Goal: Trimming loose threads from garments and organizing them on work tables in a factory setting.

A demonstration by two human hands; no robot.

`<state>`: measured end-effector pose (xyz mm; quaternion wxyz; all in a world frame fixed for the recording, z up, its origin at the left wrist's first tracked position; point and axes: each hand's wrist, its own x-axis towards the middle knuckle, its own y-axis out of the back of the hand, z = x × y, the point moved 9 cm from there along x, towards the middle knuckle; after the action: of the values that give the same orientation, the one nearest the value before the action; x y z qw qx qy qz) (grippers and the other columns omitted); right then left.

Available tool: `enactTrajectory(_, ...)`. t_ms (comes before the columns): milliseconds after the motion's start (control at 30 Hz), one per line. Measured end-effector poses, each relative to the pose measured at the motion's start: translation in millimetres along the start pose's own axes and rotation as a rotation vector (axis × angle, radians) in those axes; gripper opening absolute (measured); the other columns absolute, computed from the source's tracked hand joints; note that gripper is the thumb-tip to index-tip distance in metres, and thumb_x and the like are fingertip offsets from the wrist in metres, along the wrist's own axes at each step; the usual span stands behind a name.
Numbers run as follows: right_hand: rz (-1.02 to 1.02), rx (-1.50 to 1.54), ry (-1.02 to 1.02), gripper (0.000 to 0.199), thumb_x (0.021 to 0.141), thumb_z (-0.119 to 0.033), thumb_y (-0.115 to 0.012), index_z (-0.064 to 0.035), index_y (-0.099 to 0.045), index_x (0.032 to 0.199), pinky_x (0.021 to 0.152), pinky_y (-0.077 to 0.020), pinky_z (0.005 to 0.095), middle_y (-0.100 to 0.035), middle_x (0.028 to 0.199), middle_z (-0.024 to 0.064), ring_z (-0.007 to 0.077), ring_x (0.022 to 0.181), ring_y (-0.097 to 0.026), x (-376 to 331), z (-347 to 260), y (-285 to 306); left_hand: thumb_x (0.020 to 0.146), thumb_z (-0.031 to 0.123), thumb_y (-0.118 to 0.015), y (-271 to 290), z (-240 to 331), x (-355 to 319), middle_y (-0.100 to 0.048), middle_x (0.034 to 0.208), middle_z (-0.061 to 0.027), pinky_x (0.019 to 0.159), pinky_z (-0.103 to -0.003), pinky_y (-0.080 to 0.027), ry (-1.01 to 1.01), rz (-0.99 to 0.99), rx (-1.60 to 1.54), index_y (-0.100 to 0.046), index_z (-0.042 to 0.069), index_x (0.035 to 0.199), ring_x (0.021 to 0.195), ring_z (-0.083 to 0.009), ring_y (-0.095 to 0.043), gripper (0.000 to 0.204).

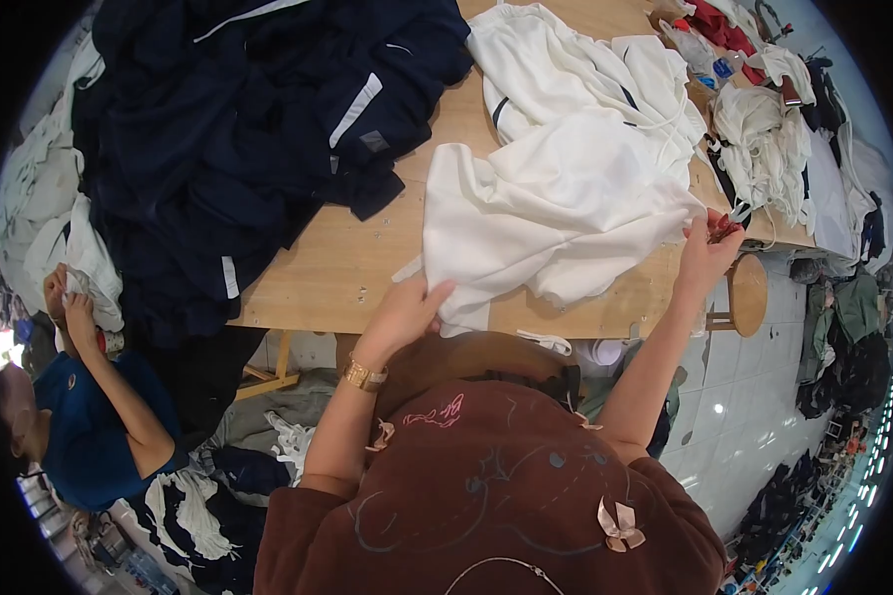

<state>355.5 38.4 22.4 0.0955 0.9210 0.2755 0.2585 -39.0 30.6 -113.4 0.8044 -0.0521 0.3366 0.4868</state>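
Left hand (407,312) pinched closed on the near-left edge of the white garment (566,208), thumb on top, fingers tucked mostly out of sight. Over on the other side, the right hand (709,253) is curled round a small red-handled tool (721,232), its thumb side up against the garment's far-right corner; whether the fingertips truly nip the cloth there, I can't quite tell. And the garment itself? Spread in front of the wearer, along the near edge of the wooden table (352,268), with more white clothing (575,64) just beyond it and a big dark navy heap (208,129) to the left.

Look at those folds, loose and rounded: this should be a light, soft, floppy piece, with no stiffness to push against. It looks matt, so I'd not expect much slipping. Best hold is at the edges, one hand each end, cloth kept lightly taut; grab the middle and it would likely bunch. Tearing seems a small worry, but that tool's pointed end sits close to the fabric, so a careless squeeze could nick it.
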Motion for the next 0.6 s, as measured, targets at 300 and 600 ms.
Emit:
enactTrajectory(300, -0.33, 0.233, 0.022, 0.019, 0.077, -0.002, -0.062, -0.0052, -0.044, 0.082, 0.06, -0.0366, 0.0199, -0.051, 0.076, -0.0004, 0.0053, 0.065, -0.043, -27.7, -44.3, -50.8, 0.091, 0.019, -0.054, 162.0, 68.0, -86.5, -0.064, 0.088, -0.0074, 0.068, -0.021, -0.048, -0.673, 0.737, -0.848, -0.061, -0.004, 0.096, 0.075, -0.0091, -0.059, 0.024)
enactTrajectory(600, -0.191, 0.632, 0.024, 0.024, 0.081, 0.002, -0.06, -0.0039, -0.038, 0.087, 0.069, -0.0464, 0.0248, -0.051, 0.085, 0.0063, 0.0151, 0.08, -0.055, -21.6, -78.6, -74.4, 0.095, 0.02, -0.044, 115.8, 72.0, -51.7, -0.057, 0.113, -0.0154, 0.088, -0.037, -0.049, -0.621, 0.357, -1.11, -0.049, -0.004, 0.114, 0.102, -0.0235, -0.058, 0.031)
